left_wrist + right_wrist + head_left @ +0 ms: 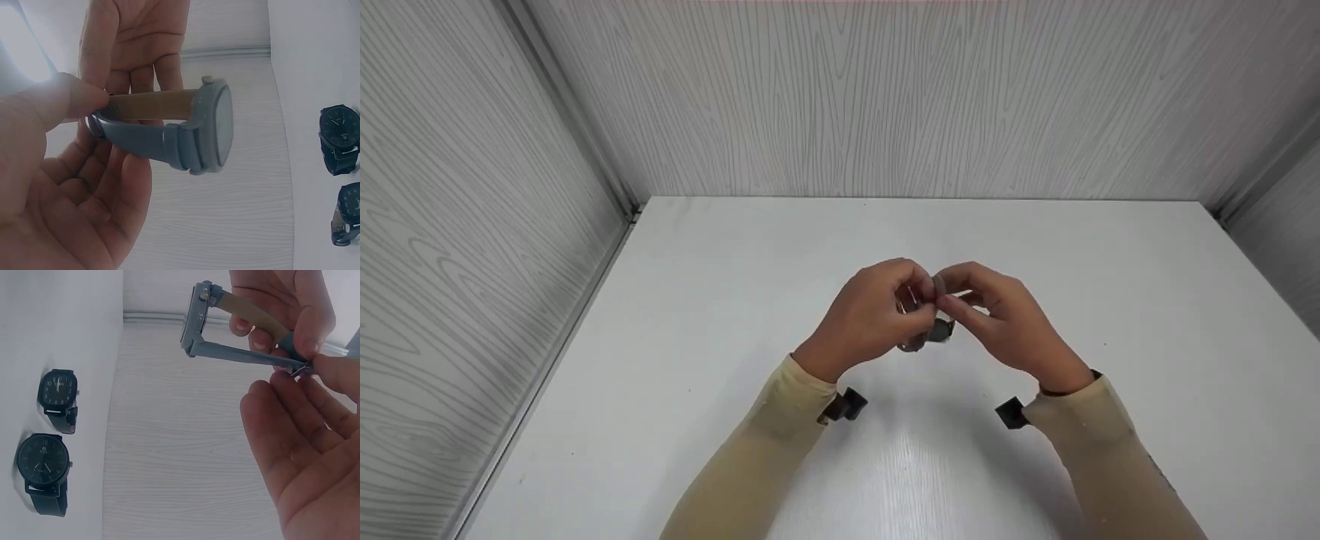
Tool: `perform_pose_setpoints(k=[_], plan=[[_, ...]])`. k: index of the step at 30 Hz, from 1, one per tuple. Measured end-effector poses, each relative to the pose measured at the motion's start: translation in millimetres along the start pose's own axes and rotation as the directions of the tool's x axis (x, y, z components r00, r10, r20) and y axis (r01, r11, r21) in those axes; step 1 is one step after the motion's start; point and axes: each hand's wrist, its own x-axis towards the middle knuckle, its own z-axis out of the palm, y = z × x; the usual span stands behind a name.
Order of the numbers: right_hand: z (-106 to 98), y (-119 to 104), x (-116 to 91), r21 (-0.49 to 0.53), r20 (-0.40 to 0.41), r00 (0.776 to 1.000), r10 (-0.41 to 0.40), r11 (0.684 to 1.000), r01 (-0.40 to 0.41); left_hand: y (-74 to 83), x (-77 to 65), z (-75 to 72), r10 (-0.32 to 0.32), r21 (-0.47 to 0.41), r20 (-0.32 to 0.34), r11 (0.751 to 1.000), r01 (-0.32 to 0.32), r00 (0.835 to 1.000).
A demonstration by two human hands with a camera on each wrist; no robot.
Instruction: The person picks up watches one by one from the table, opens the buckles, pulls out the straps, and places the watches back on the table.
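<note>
A wristwatch [209,126] with a blue-grey strap and brown lining is held in the air between both hands, its strap closed into a loop. My left hand [877,307] pinches the strap near the buckle end. Opposite it, my right hand [1005,319] pinches the strap's end between thumb and fingers, as the right wrist view shows. In that view the watch case [197,318] hangs clear of the fingers. Fingers hide most of the watch in the head view, where only part of the strap [939,286] shows.
Two more dark watches lie on the white table [697,300]: a round-dial watch [43,459] and a squarish one [58,389]. From the head view they are partly hidden beneath the hands. Pale wood-grain panels [840,97] wall the back and sides.
</note>
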Motion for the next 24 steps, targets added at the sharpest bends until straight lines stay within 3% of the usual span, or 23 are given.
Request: perform_pose_setpoints(k=[16,24], plan=[[-0.9,-0.6,-0.2,-0.043,0.008,1.0,0.019,0.999,-0.019,-1.7,0.4,0.3,0.026,0.023,0.016,0.999,-0.026,1.0],[-1.1,0.2,-1.7,0.027,0.034,0.999,0.042,0.999,-0.043,-1.0,0.0,-0.3,0.03,-0.028,0.052,0.999,-0.028,0.998]])
